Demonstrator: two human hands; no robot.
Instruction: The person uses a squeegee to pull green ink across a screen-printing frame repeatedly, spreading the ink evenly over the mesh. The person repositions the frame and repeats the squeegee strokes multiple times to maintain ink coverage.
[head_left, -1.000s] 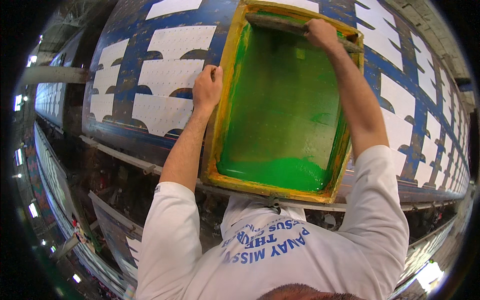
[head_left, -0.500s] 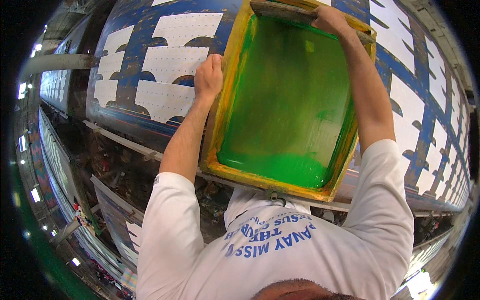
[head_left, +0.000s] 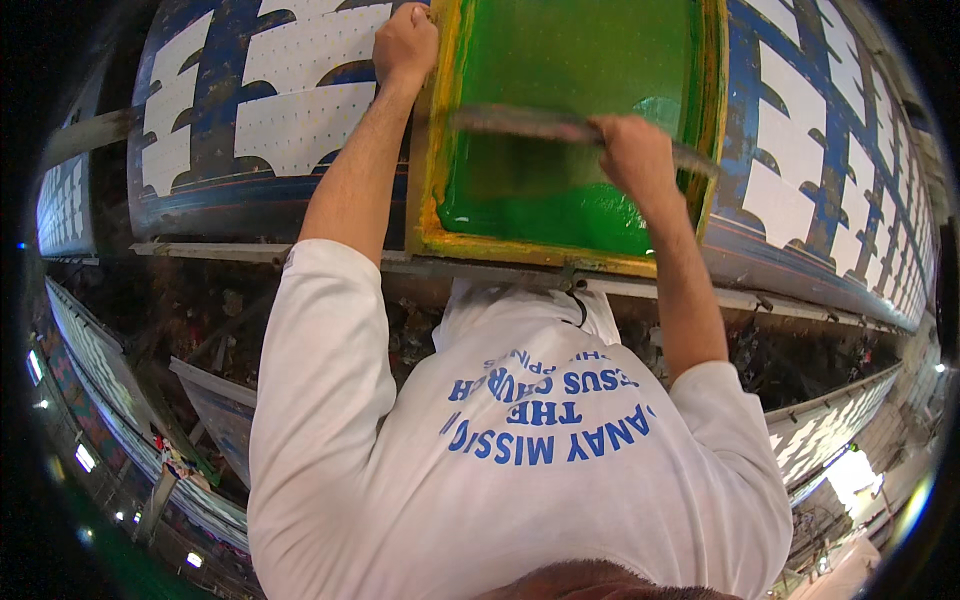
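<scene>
A screen printing frame (head_left: 437,215) with yellow-stained wooden sides lies on the long table in front of me. Its mesh (head_left: 560,75) looks green, and wet green ink (head_left: 540,222) pools toward the near end. My left hand (head_left: 406,45) is closed at the frame's left side, apparently gripping the edge; its fingertips are partly hidden. A squeegee (head_left: 530,122), smeared by motion, spans the frame crosswise, tilted down to the right. My right hand (head_left: 638,155) is closed around it, right of its middle.
White cut fabric pieces (head_left: 300,125) with curved notches lie on the blue table (head_left: 215,100) to the left. More white pieces (head_left: 790,140) are spread to the right. A rail (head_left: 210,250) runs along the table's near edge. Other long tables (head_left: 840,435) stand behind me.
My right hand has drawn the squeegee from the frame's far end toward me, near the ink pool. My left hand stays at the left side. The whole view has shifted.
</scene>
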